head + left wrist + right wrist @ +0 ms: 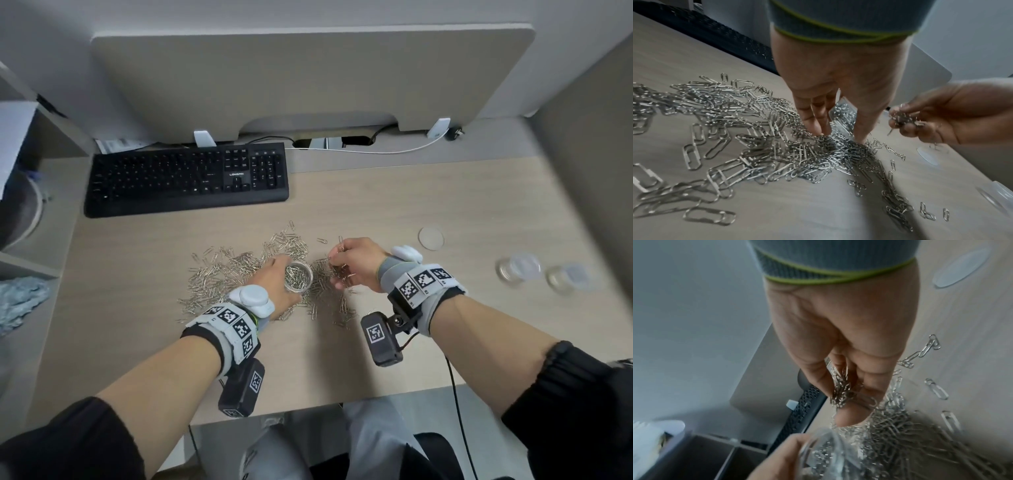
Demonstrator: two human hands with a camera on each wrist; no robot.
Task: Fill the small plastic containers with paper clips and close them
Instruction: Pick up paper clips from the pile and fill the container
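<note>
A wide heap of silver paper clips (236, 270) (748, 129) covers the middle of the desk. My left hand (277, 284) grips a small clear round container (298, 277) (824, 456) that stands in the heap and holds many clips. Just to its right, a little above the heap, my right hand (346, 263) (840, 395) pinches a bunch of paper clips (842, 391) (904, 118) between thumb and fingers. A loose clear lid (431, 237) (960, 267) lies on the desk to the right. Two more clear containers (517, 268) (565, 277) stand at the far right.
A black keyboard (186, 178) lies behind the heap to the left. A beige divider panel (308, 78) closes the back of the desk, with a white cable (376, 150) along its foot. Shelves (30, 260) stand at the left.
</note>
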